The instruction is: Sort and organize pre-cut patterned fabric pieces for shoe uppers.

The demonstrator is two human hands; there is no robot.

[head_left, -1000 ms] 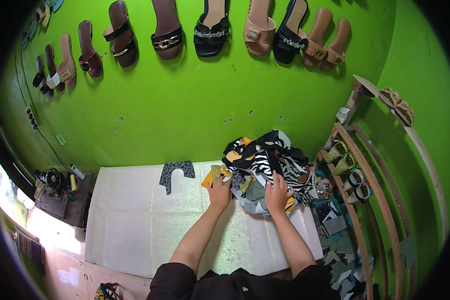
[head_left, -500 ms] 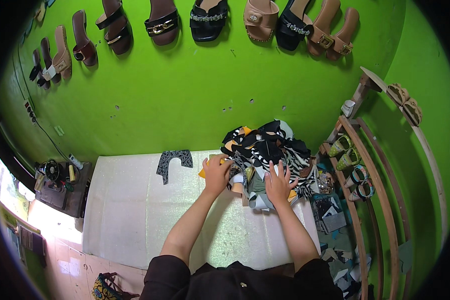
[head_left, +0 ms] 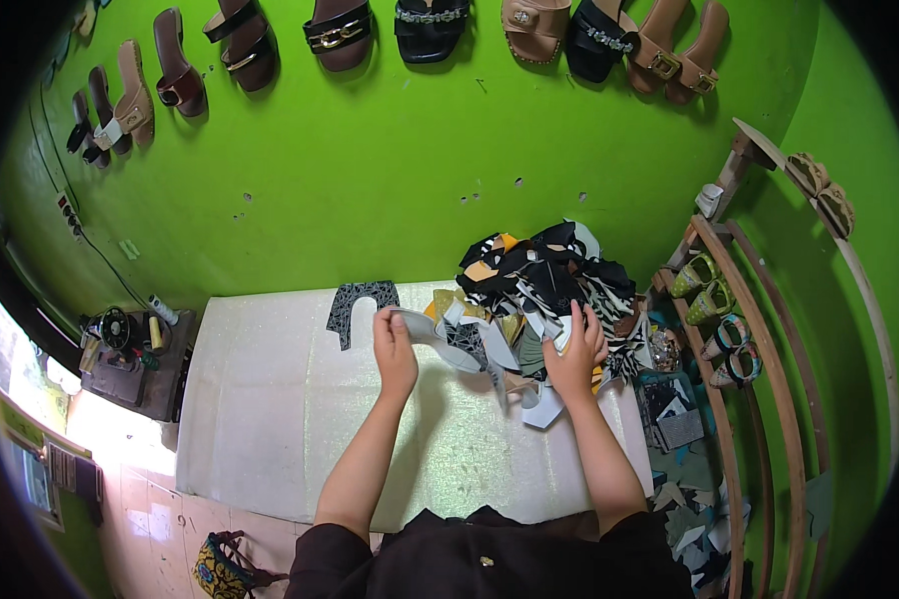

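Observation:
A curved grey material scrap (head_left: 422, 326) is pinched at its left end by the closed fingers of my left hand (head_left: 397, 357). Its other end runs into the pile of offcuts (head_left: 544, 275), which mixes black, zebra-striped, yellow, tan and grey pieces. My right hand (head_left: 572, 361) rests on the front of that pile with its fingers apart, beside white and grey-green scraps. Left of the pile lies a black-and-grey patterned U-shaped piece (head_left: 346, 315), flat and touched by neither hand. A patterned scrap (head_left: 466, 341) shows between my hands.
All this is on a whitish shiny table (head_left: 270, 419) against a green wall (head_left: 370, 180) hung with sandals. A wooden shoe rack (head_left: 759, 419) stands at the right, near a bin of scraps (head_left: 674, 419). A dark sewing machine (head_left: 120, 344) is at the left; a colourful bag (head_left: 220, 571) lies on the floor.
My left hand has moved left from the pile, drawing out the curved grey scrap. More grey and patterned pieces now show at the pile's left side. My right hand has stayed on the pile.

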